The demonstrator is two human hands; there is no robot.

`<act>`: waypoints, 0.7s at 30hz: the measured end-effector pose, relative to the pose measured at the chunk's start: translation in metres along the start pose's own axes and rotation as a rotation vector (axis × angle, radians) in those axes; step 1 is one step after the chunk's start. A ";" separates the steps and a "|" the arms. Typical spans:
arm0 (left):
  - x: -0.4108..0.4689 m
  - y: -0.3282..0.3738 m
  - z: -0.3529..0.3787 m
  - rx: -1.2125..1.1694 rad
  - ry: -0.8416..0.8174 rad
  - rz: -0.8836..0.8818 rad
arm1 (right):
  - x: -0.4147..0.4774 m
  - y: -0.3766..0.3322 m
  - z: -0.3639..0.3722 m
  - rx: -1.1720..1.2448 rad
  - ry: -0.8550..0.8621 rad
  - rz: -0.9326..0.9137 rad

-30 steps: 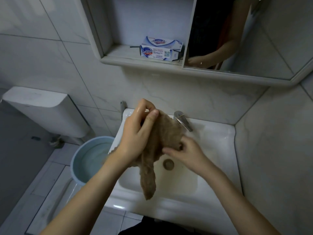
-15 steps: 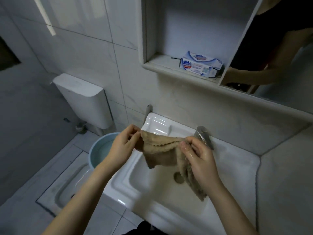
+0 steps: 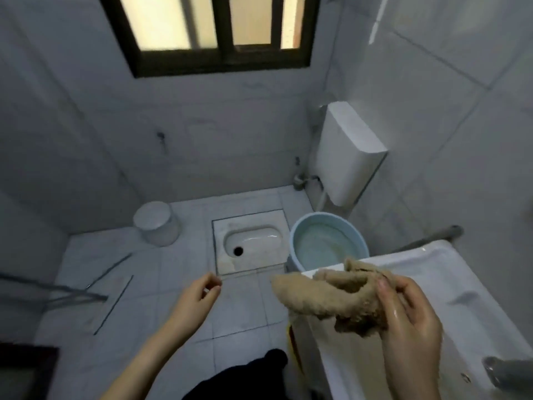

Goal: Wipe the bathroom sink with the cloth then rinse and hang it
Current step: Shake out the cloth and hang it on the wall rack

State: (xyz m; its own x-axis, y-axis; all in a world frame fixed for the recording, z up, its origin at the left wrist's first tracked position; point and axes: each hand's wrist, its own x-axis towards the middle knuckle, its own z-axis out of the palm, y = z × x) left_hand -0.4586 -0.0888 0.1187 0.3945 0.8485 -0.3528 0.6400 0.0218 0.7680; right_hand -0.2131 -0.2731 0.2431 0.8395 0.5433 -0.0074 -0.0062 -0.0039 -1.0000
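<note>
R hand [image 3: 409, 319] grips the bunched cloth [image 3: 326, 295] w/ curled fingers above the sink's [image 3: 427, 252] left rim, L hand [image 3: 199, 295] loose & empty over the floor [image 3: 245, 307]; one-handed hold w/ a tail sticking out, so it could drip on tiles or slip into the bucket [image 3: 350, 230] just beside.

The cloth [image 3: 323, 301] I held was nubbly, rough terry; the sink [image 3: 418, 255] gleamed glossy white ceramic; the bucket [image 3: 328, 216] smooth plastic; the floor tiles [image 3: 245, 313] matt.

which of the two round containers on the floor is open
The pale blue bucket beside the sink, open-topped with water inside; the white bin by the left wall has a lid on.
</note>
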 end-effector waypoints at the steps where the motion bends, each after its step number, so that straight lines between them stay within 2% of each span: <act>1: -0.010 -0.023 -0.005 -0.035 0.040 -0.065 | 0.000 0.014 0.008 -0.017 -0.020 0.022; 8: -0.094 -0.148 -0.021 -0.348 0.229 -0.467 | -0.009 0.094 0.077 -0.311 -0.271 0.181; 13: -0.126 -0.217 -0.061 -0.477 0.405 -0.571 | -0.021 0.124 0.136 -0.576 -0.456 0.222; 21: -0.138 -0.319 -0.143 -0.611 0.529 -0.724 | -0.070 0.158 0.262 -0.660 -0.559 0.315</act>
State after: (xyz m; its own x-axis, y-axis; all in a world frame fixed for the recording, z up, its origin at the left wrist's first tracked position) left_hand -0.8113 -0.1372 -0.0014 -0.3728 0.6455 -0.6666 0.1118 0.7444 0.6583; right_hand -0.4149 -0.0918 0.0855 0.4659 0.7619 -0.4500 0.2652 -0.6054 -0.7504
